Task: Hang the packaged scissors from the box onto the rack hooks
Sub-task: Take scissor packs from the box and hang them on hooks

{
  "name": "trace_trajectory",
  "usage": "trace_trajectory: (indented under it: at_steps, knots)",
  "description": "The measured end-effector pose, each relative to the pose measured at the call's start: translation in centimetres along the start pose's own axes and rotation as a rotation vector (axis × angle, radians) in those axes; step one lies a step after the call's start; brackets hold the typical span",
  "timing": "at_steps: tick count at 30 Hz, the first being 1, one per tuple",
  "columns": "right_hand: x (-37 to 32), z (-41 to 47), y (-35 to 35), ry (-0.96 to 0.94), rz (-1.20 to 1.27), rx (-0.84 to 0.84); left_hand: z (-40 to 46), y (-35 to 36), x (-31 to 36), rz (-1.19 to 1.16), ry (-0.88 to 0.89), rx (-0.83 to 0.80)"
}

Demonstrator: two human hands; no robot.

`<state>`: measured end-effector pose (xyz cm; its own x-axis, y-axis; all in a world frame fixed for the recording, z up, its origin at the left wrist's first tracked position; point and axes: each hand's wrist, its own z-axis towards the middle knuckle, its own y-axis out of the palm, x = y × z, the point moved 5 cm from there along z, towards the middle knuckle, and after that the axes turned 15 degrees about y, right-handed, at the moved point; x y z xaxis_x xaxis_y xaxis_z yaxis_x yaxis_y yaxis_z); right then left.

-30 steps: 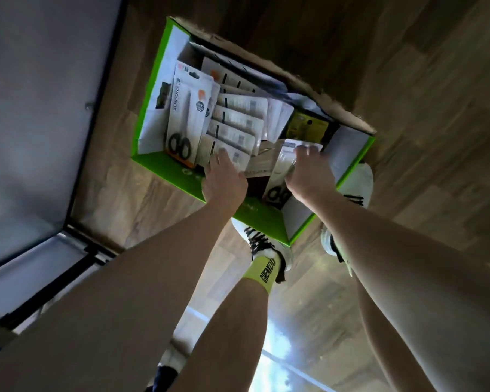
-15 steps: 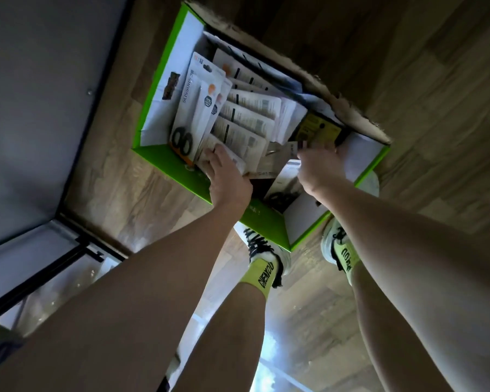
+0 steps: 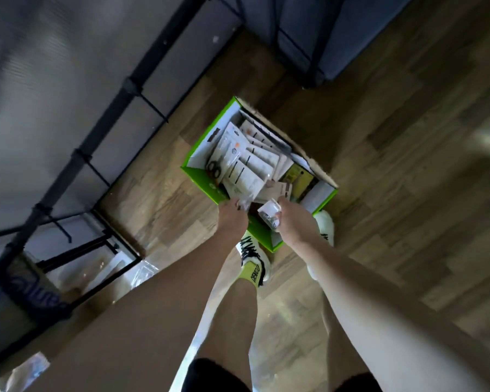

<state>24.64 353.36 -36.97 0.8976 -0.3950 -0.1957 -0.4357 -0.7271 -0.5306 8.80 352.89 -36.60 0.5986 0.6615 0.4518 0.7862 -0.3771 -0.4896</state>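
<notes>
Head view: your hands rise from the box, each with a pack.
Your right hand point(image 3: 290, 222) now grips a packaged scissors point(image 3: 269, 213) lifted above the green box point(image 3: 207, 182); your left hand point(image 3: 232, 219) pinches another pack point(image 3: 245, 203) at its fingertips. Pickup looks done; the rack point(image 3: 105, 128), up-left of your left hand, comes next.

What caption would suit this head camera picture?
Both hands, left and right, each lift a packaged pair of scissors from the green cardboard box on the wooden floor.
</notes>
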Motion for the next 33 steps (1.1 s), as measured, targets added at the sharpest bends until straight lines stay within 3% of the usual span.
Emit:
trace_trajectory:
  at_steps: [6,18,28,33]
  knots:
    - [-1.7,-10.5,-11.2,-0.061,0.012,0.021,-10.6,-6.9,7.6,-0.174,-0.109,0.011]
    - [-9.7,-30.0,-31.9,-0.368,-0.077,0.123,-31.2,-24.7,22.4,-0.323,0.101,0.311]
    - [-17.1,-38.0,-39.8,-0.576,-0.202,0.172,-41.8,-33.3,27.1,-0.213,0.329,0.375]
    - [-18.9,-39.9,-40.9,-0.608,-0.230,0.195,-43.6,-36.3,27.1,-0.120,0.374,0.514]
